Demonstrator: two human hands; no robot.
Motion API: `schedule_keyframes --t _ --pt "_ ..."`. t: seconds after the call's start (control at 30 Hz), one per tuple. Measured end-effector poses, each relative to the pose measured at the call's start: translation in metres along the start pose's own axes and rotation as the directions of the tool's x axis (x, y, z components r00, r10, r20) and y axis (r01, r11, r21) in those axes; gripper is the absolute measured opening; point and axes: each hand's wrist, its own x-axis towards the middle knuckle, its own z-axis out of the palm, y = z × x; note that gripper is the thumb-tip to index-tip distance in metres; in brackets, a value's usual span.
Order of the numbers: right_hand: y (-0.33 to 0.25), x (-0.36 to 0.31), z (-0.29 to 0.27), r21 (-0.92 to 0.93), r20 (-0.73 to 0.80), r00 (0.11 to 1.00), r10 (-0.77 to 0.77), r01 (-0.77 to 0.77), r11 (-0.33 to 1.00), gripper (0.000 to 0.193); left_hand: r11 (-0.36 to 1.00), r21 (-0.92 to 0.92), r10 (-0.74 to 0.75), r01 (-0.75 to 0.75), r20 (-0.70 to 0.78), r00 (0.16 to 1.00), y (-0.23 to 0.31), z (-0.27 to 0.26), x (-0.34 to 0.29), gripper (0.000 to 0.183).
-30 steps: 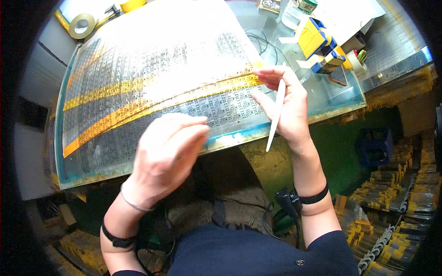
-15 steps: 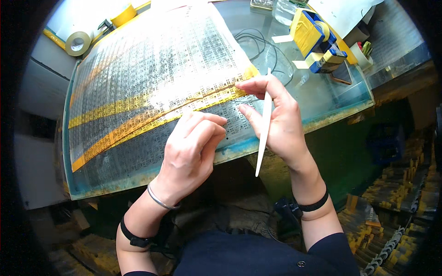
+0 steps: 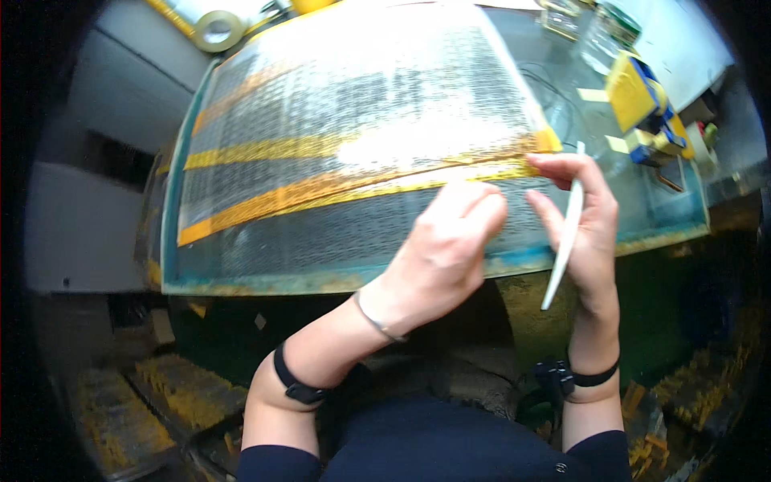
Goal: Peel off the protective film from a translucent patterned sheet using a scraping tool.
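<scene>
A large patterned sheet [image 3: 321,104] lies on the glass-topped table, strong glare across its middle. An orange tape strip [image 3: 249,215] runs along its near edge, with a yellow strip [image 3: 273,151] farther in. Beneath that edge shows a darker patterned layer [image 3: 361,218]. My left hand [image 3: 446,245], slightly blurred, is closed above this layer; whatever its fingers pinch is hidden. A slim white pointed stick [image 3: 564,251] is tucked across my right hand [image 3: 593,229]. That hand's index fingertip is at the sheet's near right corner, its thumb held apart.
Yellow and blue tape dispensers [image 3: 642,96] stand at the right, near a clear jar [image 3: 606,44] and a dark cable [image 3: 554,84]. At the far left rests a tape roll [image 3: 217,30]. The table's worn teal edge [image 3: 241,283] runs in front of me.
The whole view has shifted, moving the table and sheet rightward and up in the picture. My left hand has come closer to the sheet's right corner. The stick stays in my right hand.
</scene>
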Motion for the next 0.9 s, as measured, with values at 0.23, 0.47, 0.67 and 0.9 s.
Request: schedule_keyframes --t 0.23,0.47,0.67,0.9 --pt "-0.003 -0.001 0.001 -0.122 0.042 0.999 0.006 0.000 0.993 0.031 0.998 -0.057 0.029 -0.029 -0.015 0.999 -0.004 0.006 -0.004 0.028" --pt "-0.002 -0.001 0.002 -0.160 0.070 0.998 -0.009 0.020 0.987 0.030 0.996 -0.080 0.039 -0.042 -0.032 0.999 -0.005 0.007 -0.003 0.030" --pt "-0.001 -0.003 -0.001 -0.155 0.063 0.998 -0.010 0.020 0.988 0.031 0.997 -0.054 0.063 -0.063 0.006 0.998 -0.006 0.004 -0.001 0.029" --pt "0.016 -0.003 0.000 -0.075 -0.016 1.000 -0.023 0.021 0.997 0.029 0.995 -0.082 -0.060 0.060 -0.004 0.998 -0.003 -0.001 -0.001 0.013"
